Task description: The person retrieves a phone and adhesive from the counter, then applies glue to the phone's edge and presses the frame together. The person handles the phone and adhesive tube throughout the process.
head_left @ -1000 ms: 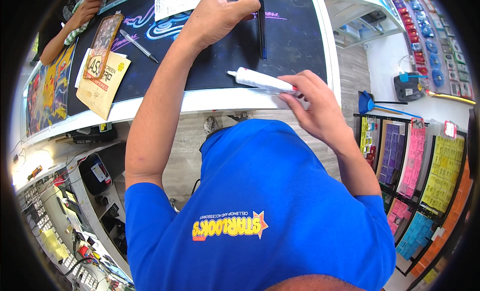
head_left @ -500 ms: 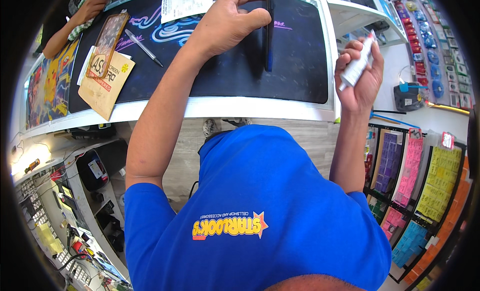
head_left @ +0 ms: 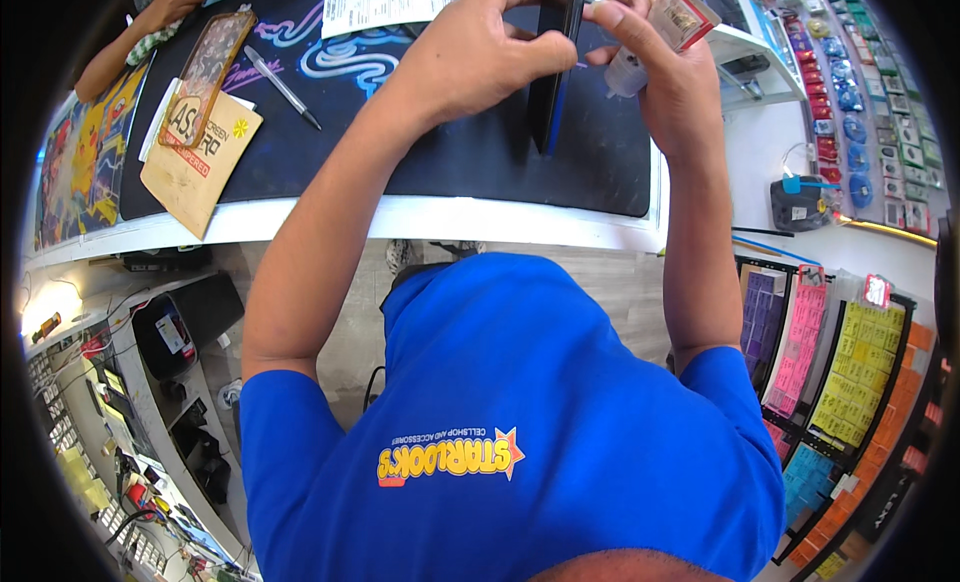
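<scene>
My left hand [head_left: 470,57] grips a dark, slim phone [head_left: 546,117] that stands on its edge, seen almost edge-on, above the black mat. The thumb presses its near face. My right hand [head_left: 685,97] has a small squeeze tube [head_left: 684,20] tucked in the palm, its flat red-edged end up and a cloudy, clear end pointing down. The right thumb and forefinger reach to the phone's upper right side; whether they touch it is hard to see. The top of the phone and some left fingers are cut off or hidden.
On the black mat [head_left: 440,172] lie a pen [head_left: 283,87], a patterned phone case [head_left: 207,72] on a tan paper envelope [head_left: 200,192], and a printed sheet [head_left: 375,7]. Another person's hand [head_left: 178,4] with a checked cloth rests at the far left. Racks of coloured cards [head_left: 860,372] stand right.
My right hand has moved left and up with the tube, from beside the table to the phone. The tube has turned in its grip. My left hand keeps the phone, slightly shifted.
</scene>
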Available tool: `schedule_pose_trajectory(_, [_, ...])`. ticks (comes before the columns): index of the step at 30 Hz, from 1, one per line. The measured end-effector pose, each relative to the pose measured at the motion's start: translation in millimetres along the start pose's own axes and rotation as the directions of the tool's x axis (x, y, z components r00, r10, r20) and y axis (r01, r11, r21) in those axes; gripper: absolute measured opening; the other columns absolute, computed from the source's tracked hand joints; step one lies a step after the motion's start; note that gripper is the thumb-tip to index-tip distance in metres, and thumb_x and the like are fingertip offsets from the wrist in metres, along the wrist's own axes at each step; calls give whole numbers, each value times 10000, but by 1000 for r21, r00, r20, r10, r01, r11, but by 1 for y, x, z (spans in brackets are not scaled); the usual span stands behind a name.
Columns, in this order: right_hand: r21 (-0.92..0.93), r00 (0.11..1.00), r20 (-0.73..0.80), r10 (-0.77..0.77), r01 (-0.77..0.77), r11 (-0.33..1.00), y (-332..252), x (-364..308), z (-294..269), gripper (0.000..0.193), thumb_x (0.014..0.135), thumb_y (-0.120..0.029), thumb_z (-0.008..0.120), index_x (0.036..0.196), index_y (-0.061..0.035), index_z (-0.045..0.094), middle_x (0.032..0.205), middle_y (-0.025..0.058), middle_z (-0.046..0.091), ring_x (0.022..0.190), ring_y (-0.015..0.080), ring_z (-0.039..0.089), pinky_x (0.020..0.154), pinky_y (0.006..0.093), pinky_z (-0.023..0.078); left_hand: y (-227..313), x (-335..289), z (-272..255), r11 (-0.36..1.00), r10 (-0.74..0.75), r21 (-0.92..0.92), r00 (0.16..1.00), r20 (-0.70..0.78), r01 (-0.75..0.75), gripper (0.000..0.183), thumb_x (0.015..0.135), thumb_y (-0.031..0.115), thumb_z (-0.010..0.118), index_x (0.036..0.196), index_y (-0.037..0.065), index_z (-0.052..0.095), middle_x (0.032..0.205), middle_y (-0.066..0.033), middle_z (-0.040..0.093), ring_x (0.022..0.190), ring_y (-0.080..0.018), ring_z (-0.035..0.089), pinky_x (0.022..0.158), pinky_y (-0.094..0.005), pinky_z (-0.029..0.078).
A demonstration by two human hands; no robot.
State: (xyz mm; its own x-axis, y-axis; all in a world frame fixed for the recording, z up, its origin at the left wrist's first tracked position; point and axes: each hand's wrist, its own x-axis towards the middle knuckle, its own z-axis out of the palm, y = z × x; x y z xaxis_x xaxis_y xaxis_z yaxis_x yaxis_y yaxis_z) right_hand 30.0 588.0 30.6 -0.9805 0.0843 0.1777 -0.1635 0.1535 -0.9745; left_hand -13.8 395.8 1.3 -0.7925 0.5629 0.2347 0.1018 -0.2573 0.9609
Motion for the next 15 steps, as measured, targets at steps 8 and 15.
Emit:
schedule_pose_trajectory(8, [-215, 998, 46, -42, 51, 975, 3, -4, -4, 237, 907, -188, 783, 958, -95, 571, 967, 55, 703, 753, 97, 662, 684, 238, 510, 10, 0, 6, 999, -25, -30, 999, 23, 26, 755, 863, 52, 657, 1543, 20, 331, 1357, -184, 556, 1144, -219, 652, 958, -303, 551])
schedule_pose_trajectory(15, [-268, 996, 7, -91, 89, 959, -7, -5, 10, 190, 917, -172, 745, 948, -97, 574, 867, 16, 680, 749, 76, 643, 680, 230, 500, -6, -5, 6, 918, 85, 394, 992, -91, -43, 725, 829, 347, 706, 1489, 133, 493, 1151, -224, 717, 1001, -355, 751, 905, -396, 593])
